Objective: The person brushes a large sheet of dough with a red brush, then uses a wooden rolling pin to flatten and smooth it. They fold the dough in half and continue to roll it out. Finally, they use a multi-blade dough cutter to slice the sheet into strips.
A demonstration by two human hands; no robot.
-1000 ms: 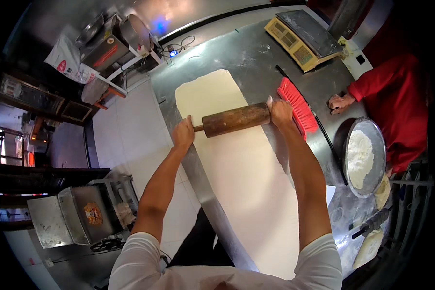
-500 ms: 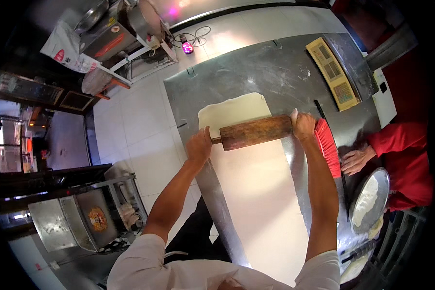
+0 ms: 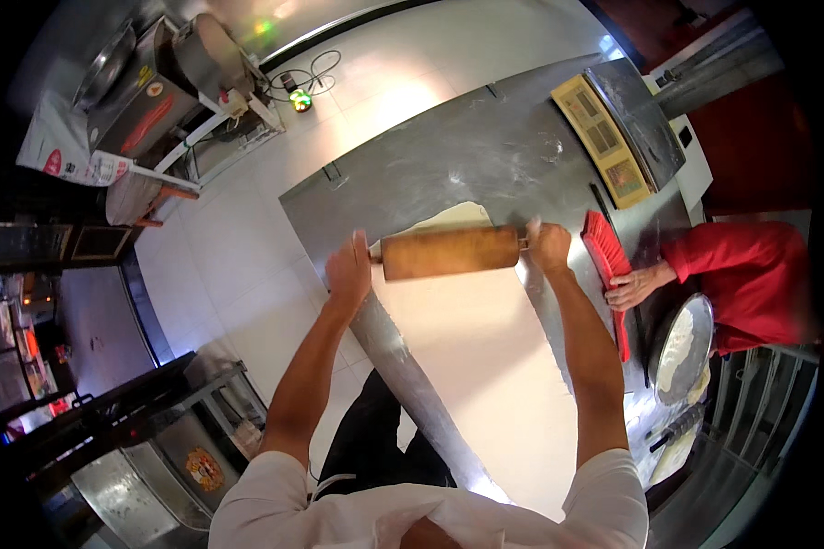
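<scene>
A long sheet of pale dough runs up the metal table from my body, its far end showing just past a thick wooden rolling pin. The pin lies crosswise on the dough. My left hand is closed round its left handle, beyond the dough's left edge. Round the right handle is my right hand, also closed, near the dough's right edge. Both forearms stretch forward over the table.
At the right, a co-worker's hand grips a red-bristled brush. Nearby stands a round metal pan with flour. A yellow-fronted scale sits at the far right of the metal table. Cables lie on the floor beyond.
The rolling pin has turned, its wood looking lighter and blurred, and covers more of the dough's far end. The co-worker's hand has moved onto the brush, which has shifted and turned.
</scene>
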